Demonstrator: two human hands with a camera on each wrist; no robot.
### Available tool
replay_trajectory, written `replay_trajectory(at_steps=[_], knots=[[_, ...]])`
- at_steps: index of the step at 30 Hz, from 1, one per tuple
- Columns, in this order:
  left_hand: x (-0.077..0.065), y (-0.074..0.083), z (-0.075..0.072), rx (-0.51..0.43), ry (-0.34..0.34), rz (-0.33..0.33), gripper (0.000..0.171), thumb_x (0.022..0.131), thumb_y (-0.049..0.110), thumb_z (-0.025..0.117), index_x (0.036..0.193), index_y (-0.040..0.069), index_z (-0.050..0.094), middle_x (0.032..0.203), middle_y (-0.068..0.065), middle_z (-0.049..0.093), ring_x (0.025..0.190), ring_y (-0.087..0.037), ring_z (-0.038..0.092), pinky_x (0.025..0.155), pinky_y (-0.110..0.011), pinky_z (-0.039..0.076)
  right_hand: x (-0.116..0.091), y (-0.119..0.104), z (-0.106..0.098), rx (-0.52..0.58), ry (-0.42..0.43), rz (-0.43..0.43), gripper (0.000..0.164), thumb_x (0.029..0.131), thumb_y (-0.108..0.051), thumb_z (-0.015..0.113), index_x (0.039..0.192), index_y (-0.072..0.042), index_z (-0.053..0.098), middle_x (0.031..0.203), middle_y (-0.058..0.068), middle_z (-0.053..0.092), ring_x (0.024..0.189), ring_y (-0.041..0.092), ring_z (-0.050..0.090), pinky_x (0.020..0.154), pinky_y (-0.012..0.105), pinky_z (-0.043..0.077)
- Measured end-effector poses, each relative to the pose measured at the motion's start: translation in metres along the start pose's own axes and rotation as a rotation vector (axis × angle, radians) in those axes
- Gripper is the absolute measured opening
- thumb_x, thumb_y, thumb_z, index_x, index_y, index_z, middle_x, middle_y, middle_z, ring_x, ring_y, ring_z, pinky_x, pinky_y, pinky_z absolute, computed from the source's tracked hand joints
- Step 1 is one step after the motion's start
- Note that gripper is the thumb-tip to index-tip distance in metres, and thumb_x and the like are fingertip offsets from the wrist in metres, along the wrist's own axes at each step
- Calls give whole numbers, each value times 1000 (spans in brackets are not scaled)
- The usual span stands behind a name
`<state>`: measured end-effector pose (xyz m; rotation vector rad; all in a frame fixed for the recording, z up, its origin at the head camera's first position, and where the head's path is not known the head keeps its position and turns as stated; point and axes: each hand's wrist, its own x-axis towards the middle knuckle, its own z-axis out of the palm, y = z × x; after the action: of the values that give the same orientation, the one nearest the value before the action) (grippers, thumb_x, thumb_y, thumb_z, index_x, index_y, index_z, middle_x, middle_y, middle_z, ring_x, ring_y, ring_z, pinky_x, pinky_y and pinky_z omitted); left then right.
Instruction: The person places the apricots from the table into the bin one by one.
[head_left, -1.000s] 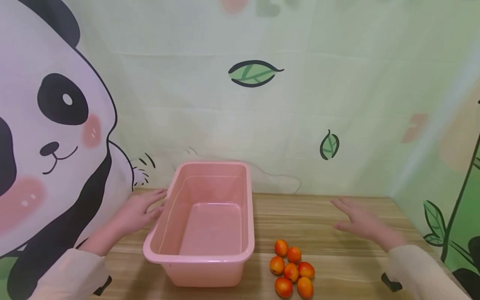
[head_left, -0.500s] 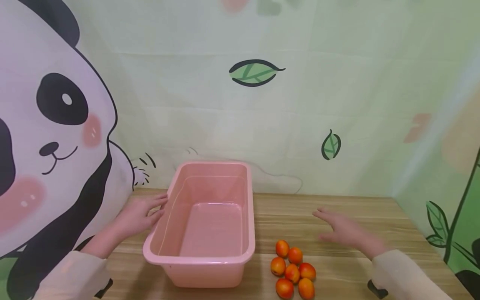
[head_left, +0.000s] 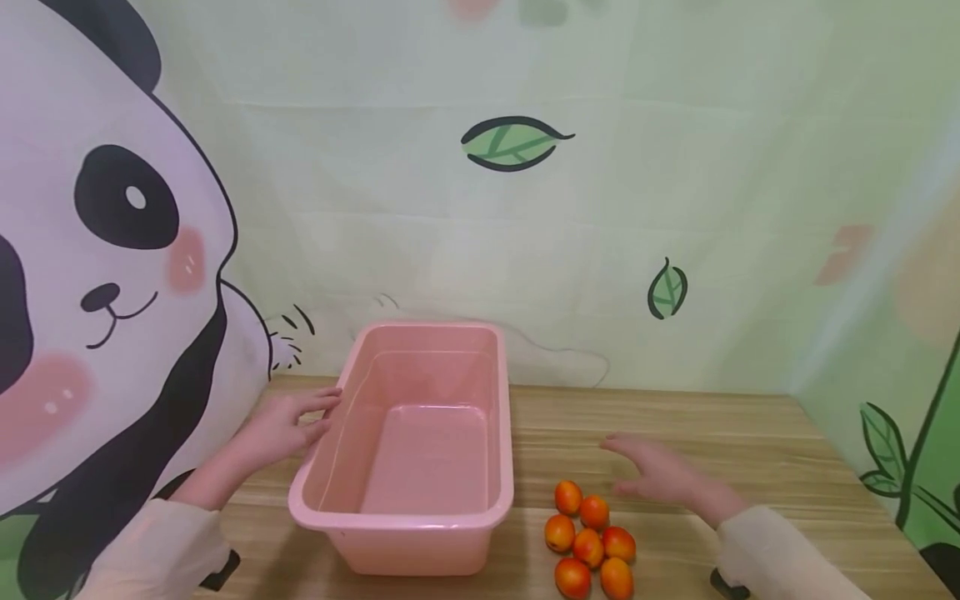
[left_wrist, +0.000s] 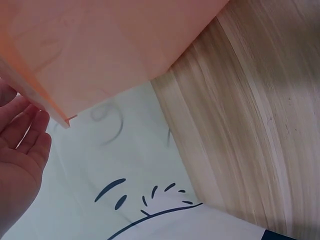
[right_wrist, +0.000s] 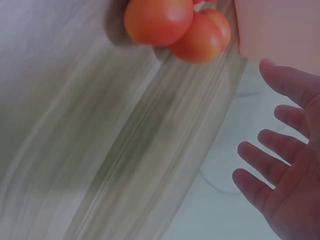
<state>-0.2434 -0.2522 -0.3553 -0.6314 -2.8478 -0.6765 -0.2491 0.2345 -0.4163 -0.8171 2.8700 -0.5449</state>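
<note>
A pink plastic basin (head_left: 412, 548) stands on the wooden table, with nothing inside it. Along its left side, my left hand (head_left: 276, 427) has its fingertips right at the rim, fingers loosely extended; the left wrist view shows the same fingers (left_wrist: 31, 132) beside the rim's edge. Several small orange-red tomatoes (head_left: 588, 547) lie in a cluster to the right of the basin. My right hand (head_left: 663, 473) hovers behind and to the right of them, fingers spread and holding nothing. In the right wrist view its palm (right_wrist: 295, 200) faces the camera, apart from the tomatoes (right_wrist: 159, 21).
The wood-grain table (head_left: 570, 417) reaches back to a pale green cloth backdrop (head_left: 360, 208) printed with leaves and a large panda (head_left: 127, 308) at the left. A second backdrop side (head_left: 900, 350) rises along the table's right edge.
My right hand has moved left and slightly toward me, closer to the tomatoes. My left hand stays at the basin's rim. The basin and tomatoes lie as before.
</note>
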Motion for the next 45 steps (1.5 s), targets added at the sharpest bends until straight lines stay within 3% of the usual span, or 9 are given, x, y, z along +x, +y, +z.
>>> replay_trajectory(at_steps=[8, 15, 19, 22, 26, 29, 34, 38, 45], knots=[[1, 0, -2, 20, 4, 12, 39, 84, 15, 58, 118, -2, 55, 123, -18, 53, 107, -35, 53, 72, -35, 46, 10, -8, 14, 88, -51, 10, 56, 74, -23, 69, 122, -2, 50, 126, 16, 49, 117, 35, 43, 97, 52, 35], [1, -1, -2, -14, -9, -13, 39, 83, 15, 59, 118, -2, 55, 124, -18, 52, 105, -33, 54, 69, -31, 45, 20, -13, 27, 157, -90, -53, 52, 75, -16, 67, 120, 2, 50, 121, 18, 52, 103, 35, 53, 84, 49, 45], [1, -3, -1, -38, -28, -33, 39, 83, 13, 58, 119, -2, 53, 126, -19, 50, 81, -22, 58, 59, -22, 42, 26, -15, 34, 156, -97, -56, 49, 74, -12, 67, 118, 3, 51, 118, 18, 54, 99, 34, 54, 82, 47, 47], [2, -3, 0, -59, -46, -55, 40, 83, 12, 57, 120, -3, 52, 127, -19, 48, 54, -10, 43, 48, -20, 36, 31, -16, 38, 181, -111, -31, 48, 72, -11, 67, 116, 4, 53, 114, 19, 56, 98, 33, 55, 81, 48, 47], [2, -3, -1, -82, -60, -78, 41, 83, 11, 57, 121, -2, 51, 129, -19, 47, 41, -5, 24, 42, -20, 33, 36, -18, 42, 223, -133, 16, 48, 71, -10, 69, 114, 4, 54, 109, 19, 58, 96, 31, 55, 82, 49, 46], [1, -3, -1, -92, -60, -81, 41, 83, 11, 57, 121, -3, 51, 129, -19, 47, 41, -5, 24, 41, -20, 33, 39, -18, 45, 234, -144, 38, 47, 69, -10, 70, 112, 4, 55, 106, 18, 59, 94, 29, 55, 82, 48, 46], [1, -5, 0, -81, -40, -54, 39, 83, 11, 57, 119, -4, 53, 128, -18, 48, 75, -23, 59, 59, -27, 49, 41, -18, 47, 239, -155, 41, 42, 68, -8, 72, 106, 4, 57, 98, 15, 61, 87, 26, 56, 77, 45, 48], [0, -7, 0, -109, -33, -43, 41, 84, 14, 57, 121, -4, 51, 128, -18, 49, 117, -37, 44, 88, -47, 45, 43, -18, 50, 219, -164, 56, 35, 68, -9, 71, 100, 0, 59, 94, 10, 61, 81, 21, 55, 72, 41, 48], [-3, -11, 0, -210, -59, -88, 50, 86, 25, 56, 126, -1, 45, 128, -22, 46, 115, -40, 44, 91, -56, 39, 45, -18, 54, 195, -148, 34, 29, 67, -9, 72, 93, -1, 61, 86, 7, 61, 75, 17, 54, 67, 36, 48]])
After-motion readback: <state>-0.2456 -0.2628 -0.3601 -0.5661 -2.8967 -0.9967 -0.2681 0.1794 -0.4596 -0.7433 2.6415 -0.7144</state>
